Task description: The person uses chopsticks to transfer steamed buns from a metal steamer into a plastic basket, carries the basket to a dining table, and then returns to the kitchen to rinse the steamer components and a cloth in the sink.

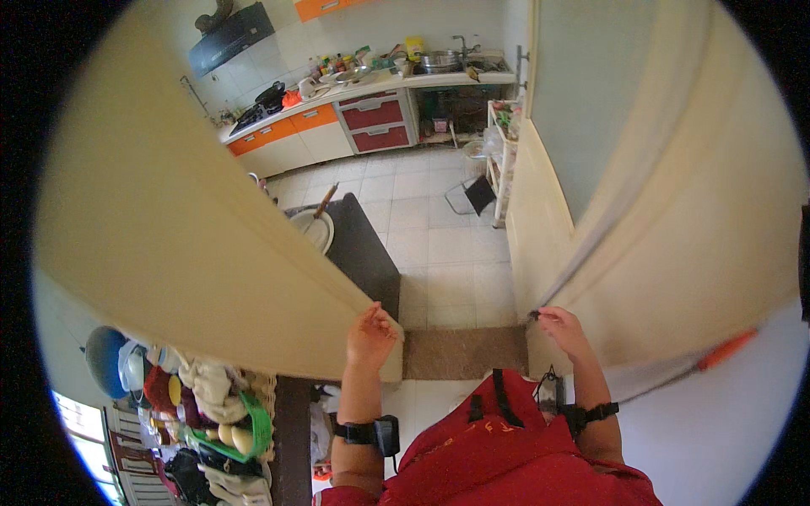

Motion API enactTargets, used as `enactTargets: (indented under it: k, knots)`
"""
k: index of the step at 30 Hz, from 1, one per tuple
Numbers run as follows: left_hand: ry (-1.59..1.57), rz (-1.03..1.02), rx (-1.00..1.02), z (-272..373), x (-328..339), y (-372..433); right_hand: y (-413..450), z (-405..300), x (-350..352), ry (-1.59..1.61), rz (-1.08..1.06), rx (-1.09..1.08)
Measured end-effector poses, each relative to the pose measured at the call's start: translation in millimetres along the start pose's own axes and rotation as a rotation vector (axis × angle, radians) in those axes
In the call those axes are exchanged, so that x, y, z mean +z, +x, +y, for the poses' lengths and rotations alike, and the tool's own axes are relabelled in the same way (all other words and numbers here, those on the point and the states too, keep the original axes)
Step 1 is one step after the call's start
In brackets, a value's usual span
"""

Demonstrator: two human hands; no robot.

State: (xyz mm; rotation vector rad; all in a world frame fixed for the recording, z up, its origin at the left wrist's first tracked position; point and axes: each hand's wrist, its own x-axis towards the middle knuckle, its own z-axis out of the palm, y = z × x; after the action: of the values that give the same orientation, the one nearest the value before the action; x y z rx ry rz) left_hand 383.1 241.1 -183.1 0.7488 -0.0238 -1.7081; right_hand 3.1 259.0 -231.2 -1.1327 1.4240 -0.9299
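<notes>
A pale yellow cloth curtain (209,253) spreads over the left side, and another curtain panel (671,253) hangs at the right; the doorway opens between them. My left hand (373,326) is at the inner edge of the left panel, fingers pinched on its cloth. At the inner edge of the right panel is my right hand (560,324), its fingertips around a small dark piece at the edge. Both forearms wear black straps, and a red garment (506,443) covers my front.
A brown mat (465,354) lies at the threshold. Beyond it are a dark tabletop (364,253) with a bowl (316,229), a folding stool (478,195), a white shelf rack (503,164) and a kitchen counter (373,85). A cluttered table with a green basket (256,424) stands at lower left.
</notes>
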Motion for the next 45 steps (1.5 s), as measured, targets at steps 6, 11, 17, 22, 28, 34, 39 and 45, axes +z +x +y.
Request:
enactTargets:
  k: [6,11,17,22,28,34,39,45]
  knots:
    - [-0.034,-0.016,0.027,15,23,131,167,-19,-5,0.015,-0.084,0.123]
    - [-0.054,0.077,0.099,62,38,195,306,-62,11,0.048,-0.209,0.012]
    - [-0.028,0.12,0.111,90,77,288,439,-83,36,0.002,-0.253,-0.048]
    - [-0.074,0.039,0.133,137,82,388,536,-88,52,0.049,-0.256,-0.021]
    - [-0.125,0.036,0.187,197,107,528,684,-83,68,0.183,-0.1,0.129]
    - [-0.164,0.101,0.24,271,112,605,807,-131,125,0.125,-0.193,0.132]
    - [-0.214,0.156,0.44,344,97,666,948,-127,182,0.006,-0.318,0.056]
    - [-0.264,0.312,0.659,413,104,671,1066,-207,326,-0.126,-0.577,0.017]
